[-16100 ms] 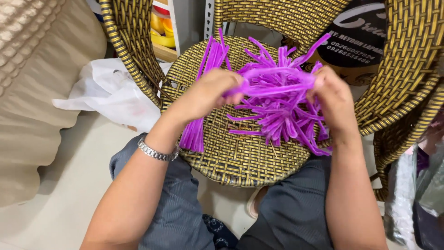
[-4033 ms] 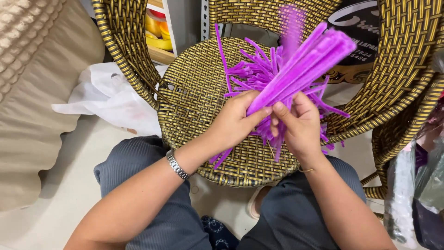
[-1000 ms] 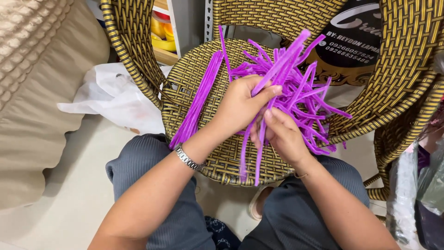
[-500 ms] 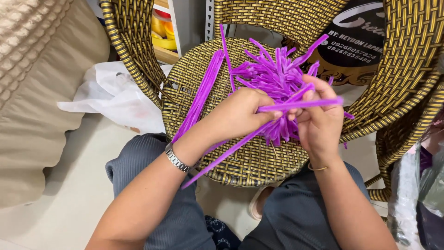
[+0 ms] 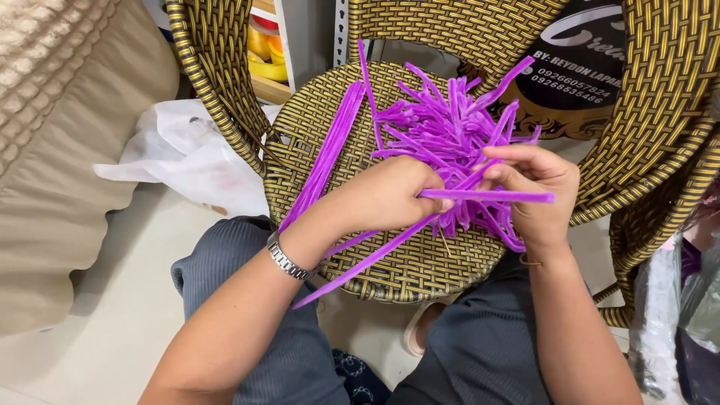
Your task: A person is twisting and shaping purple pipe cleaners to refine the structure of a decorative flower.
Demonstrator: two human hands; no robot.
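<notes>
Purple pipe cleaners (image 5: 450, 135) lie heaped on the wicker seat (image 5: 420, 270); left hand (image 5: 390, 196) and right hand (image 5: 536, 191) fingers pinch one purple stem (image 5: 487, 196).

**What sits around my seat**

A woven cane chair (image 5: 420, 262) in gold and brown stands right in front of my knees, its round seat facing me and its curved back (image 5: 465, 26) rising behind. A dark oval sign (image 5: 581, 71) with pale lettering leans against that back. To my left lies a crumpled white plastic bag (image 5: 184, 161) on the pale floor (image 5: 97, 330), just beside a beige quilted cushion (image 5: 56, 142). Behind the chair arm, a shelf (image 5: 270, 86) holds yellow rolls (image 5: 264, 56). At my far right, clear plastic bags (image 5: 686, 315) are bunched together. I wear grey trousers (image 5: 270, 352).
</notes>
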